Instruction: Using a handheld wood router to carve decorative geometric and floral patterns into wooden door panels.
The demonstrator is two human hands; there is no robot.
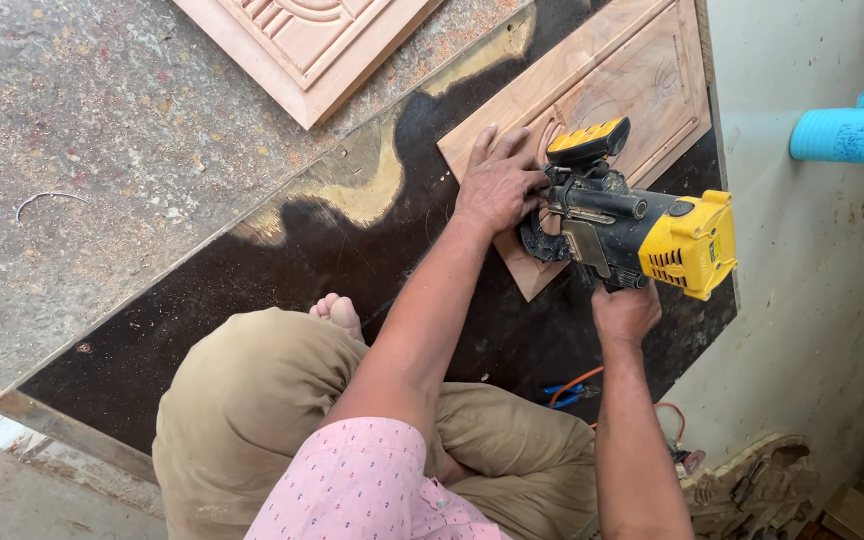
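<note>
On one wooden panel (642,75), two hands, one router (632,225).

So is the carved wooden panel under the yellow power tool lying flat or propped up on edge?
Lying flat. The carved wooden panel rests face-up on the dark board, with the left hand spread on it and the yellow power tool standing on top.

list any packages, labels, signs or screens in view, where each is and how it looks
No packages, signs or screens show.
Small label: a pale strip on the side of the yellow motor housing of the black and yellow power router, too small to make out.
The right hand grips the router; the left hand presses flat on the carved wooden panel.
</note>
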